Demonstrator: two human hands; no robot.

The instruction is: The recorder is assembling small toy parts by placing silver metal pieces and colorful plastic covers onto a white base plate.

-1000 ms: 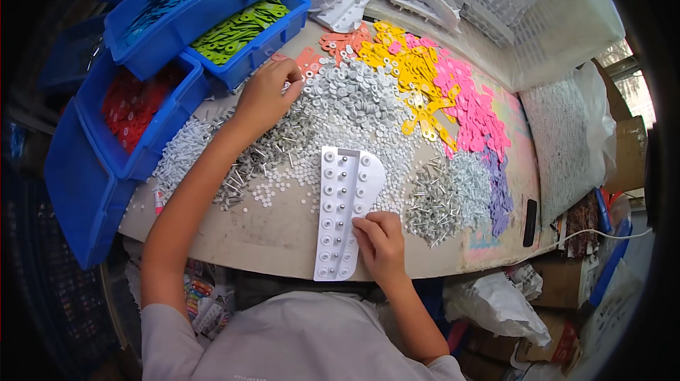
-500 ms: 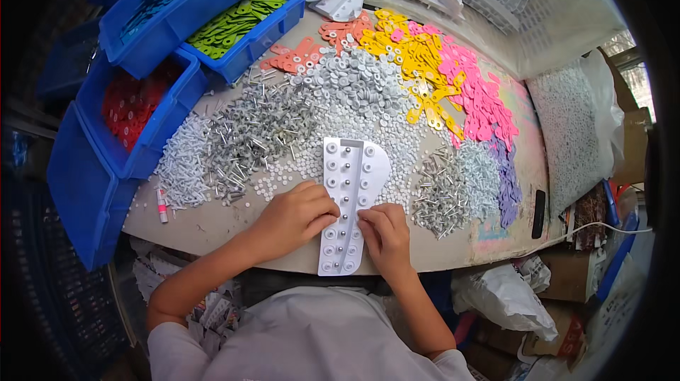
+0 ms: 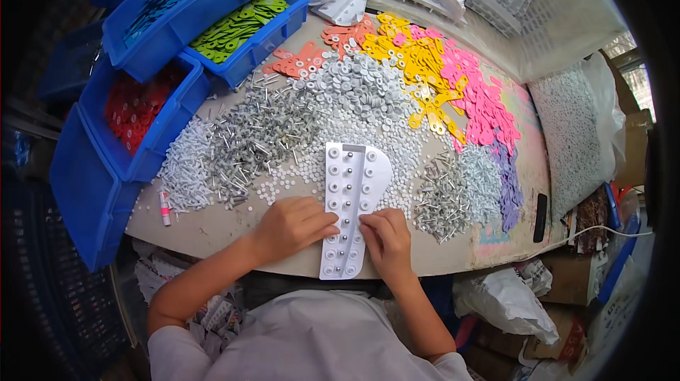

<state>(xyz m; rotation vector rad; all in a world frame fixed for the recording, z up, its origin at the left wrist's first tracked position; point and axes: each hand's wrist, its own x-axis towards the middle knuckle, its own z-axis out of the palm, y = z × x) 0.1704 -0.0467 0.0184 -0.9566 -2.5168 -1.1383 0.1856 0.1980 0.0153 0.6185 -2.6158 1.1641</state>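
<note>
A long white plastic tray (image 3: 349, 197), curved on its right side, lies at the near edge of the table. Round white pieces sit in a row down each side, and small metal studs line the middle channel. My left hand (image 3: 292, 229) is closed with thumb and finger together at the tray's left row. At the right row my right hand (image 3: 388, 241) is closed in a similar pinch. Anything between the fingertips is too small or hidden to make out. Beyond the tray spread small white discs (image 3: 336, 129) and larger grey-white round caps (image 3: 365, 87).
Metal rivets (image 3: 258, 133) and white pegs (image 3: 186, 172) are heaped left; more rivets (image 3: 443, 197) lie right. Yellow tabs (image 3: 425, 62), pink tabs (image 3: 482, 101) and purple tabs (image 3: 508, 190) lie farther back. Blue bins (image 3: 145, 158) stand left. A clear bag (image 3: 570, 126) leans at right.
My left hand has slid slightly nearer along the tray, uncovering another round white piece. My right hand stays at the right row. The whole view has shifted a little.
</note>
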